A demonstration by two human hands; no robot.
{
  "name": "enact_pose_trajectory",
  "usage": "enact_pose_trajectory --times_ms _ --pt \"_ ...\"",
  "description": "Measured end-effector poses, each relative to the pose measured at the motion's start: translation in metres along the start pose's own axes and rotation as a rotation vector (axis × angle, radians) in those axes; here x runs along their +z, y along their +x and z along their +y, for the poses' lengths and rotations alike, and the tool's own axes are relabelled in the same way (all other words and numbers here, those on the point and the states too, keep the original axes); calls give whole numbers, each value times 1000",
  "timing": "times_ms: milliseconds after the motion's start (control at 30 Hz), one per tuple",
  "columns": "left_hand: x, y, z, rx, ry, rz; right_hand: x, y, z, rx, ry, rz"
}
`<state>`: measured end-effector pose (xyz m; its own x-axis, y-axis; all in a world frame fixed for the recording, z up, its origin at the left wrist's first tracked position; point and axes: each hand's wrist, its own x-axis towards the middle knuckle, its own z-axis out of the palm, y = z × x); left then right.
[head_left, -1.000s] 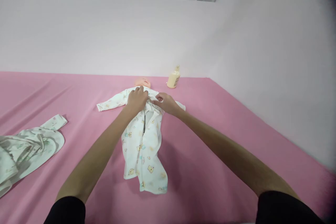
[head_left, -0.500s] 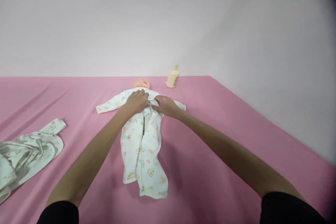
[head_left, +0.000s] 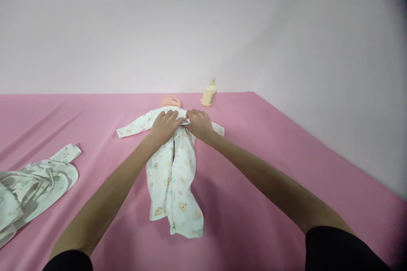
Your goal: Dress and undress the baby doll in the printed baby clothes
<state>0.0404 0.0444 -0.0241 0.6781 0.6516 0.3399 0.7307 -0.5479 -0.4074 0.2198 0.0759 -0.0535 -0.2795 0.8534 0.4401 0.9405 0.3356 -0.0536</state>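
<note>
A white wall [head_left: 127, 42] fills the background and bends along the right side. Below it spreads a pink sheet [head_left: 254, 220], smooth in the middle and creased at the left. Two bare forearms [head_left: 117, 182], with black sleeves [head_left: 337, 250] at the elbows, reach in from the near edge. On the sheet lies a white baby outfit [head_left: 182, 161] printed with small yellow animals; take its chest as the clock's centre. Its legs run towards 6 o'clock, and its sleeves stretch out to 9 and 3. At 8 o'clock, well apart, a loose garment [head_left: 41, 182], white with a faint green print, lies crumpled. Over the outfit's chest, the left hand [head_left: 165, 126] grasps the fabric, thumb pointing inward; the right hand [head_left: 199, 125] pinches the same fabric just beside it, fingers curled, so the cloth bunches between them. At 2 o'clock, near the wall, stands a cream bottle [head_left: 208, 96]. Smallest is a doll's head [head_left: 171, 101], at 12 o'clock, just beyond the outfit's collar.
</note>
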Motion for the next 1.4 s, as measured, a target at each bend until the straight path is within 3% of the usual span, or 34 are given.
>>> enact_pose_trajectory --times_ms 200,467,633,767,900,1067,1267,1400 --pt "-2 -12 4 47 -7 3 -2 3 -12 164 -93 57" --pt "3 -29 -5 77 4 -7 10 8 -13 129 -97 77" --pt "8 -32 -6 33 18 -8 17 2 -3 179 94 -44" --pt "11 -31 -1 -45 12 -9 19 -11 15 75 437 -101" --pt "14 -28 2 -98 9 -3 20 -21 29 106 723 -188" --pt "9 -25 4 -193 41 -16 17 -25 26 207 916 -212" --pt "-2 -20 15 -338 23 5 15 -32 15 153 960 -233" --pt "-3 -16 23 -331 1 27 16 -36 13 135 988 -270"
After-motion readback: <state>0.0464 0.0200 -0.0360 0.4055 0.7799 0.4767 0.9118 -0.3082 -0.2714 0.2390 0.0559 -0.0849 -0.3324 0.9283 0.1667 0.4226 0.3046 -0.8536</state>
